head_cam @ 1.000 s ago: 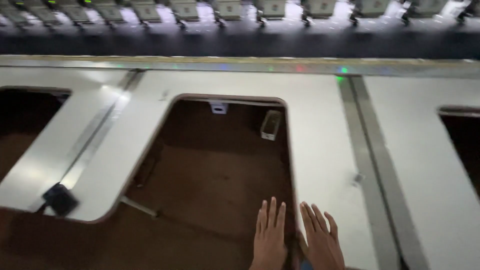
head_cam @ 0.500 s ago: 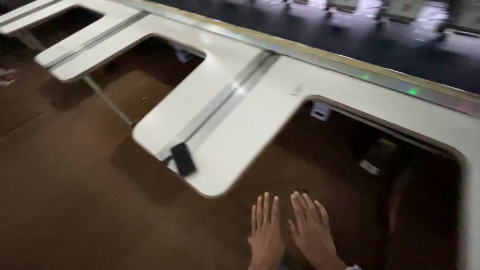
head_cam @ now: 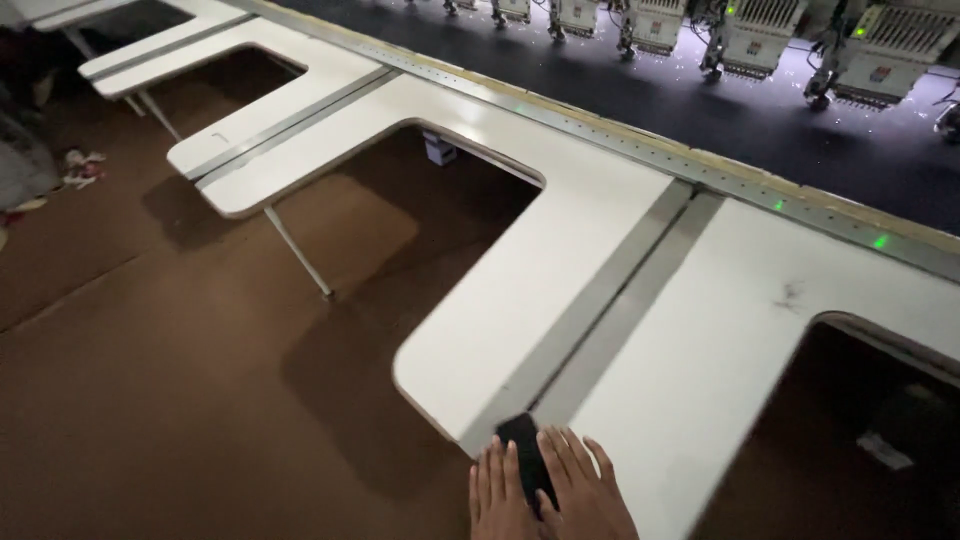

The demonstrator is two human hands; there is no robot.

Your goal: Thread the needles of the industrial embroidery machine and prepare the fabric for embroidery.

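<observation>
Dim room; glare on white table (head_cam: 560, 260); dark shadows beneath; mild motion blur.

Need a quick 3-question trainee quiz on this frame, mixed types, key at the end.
1. True or false: the small black device lies at the near edge of the white table.
2. Which things frame the device? A) both hands B) two table legs C) machine heads
3. Fill in: the floor is ___ in colour.

Key: 1 true. 2 A: left hand and right hand sit either side of it. 3 brown.
</observation>
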